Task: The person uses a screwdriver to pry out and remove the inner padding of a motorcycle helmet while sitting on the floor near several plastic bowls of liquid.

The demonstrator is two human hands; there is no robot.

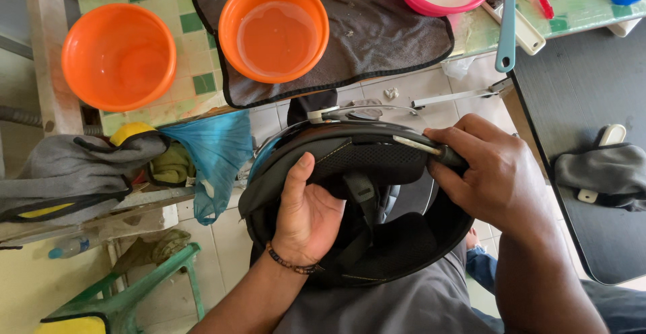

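I keep my left hand (pixel 306 216) curled inside the upturned black helmet (pixel 356 206) to steady it, while my right hand (pixel 494 176) clamps its rim.

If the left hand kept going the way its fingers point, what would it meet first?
The left hand points up inside the helmet, so it would likely meet the helmet's padded front edge first; depth is unclear.
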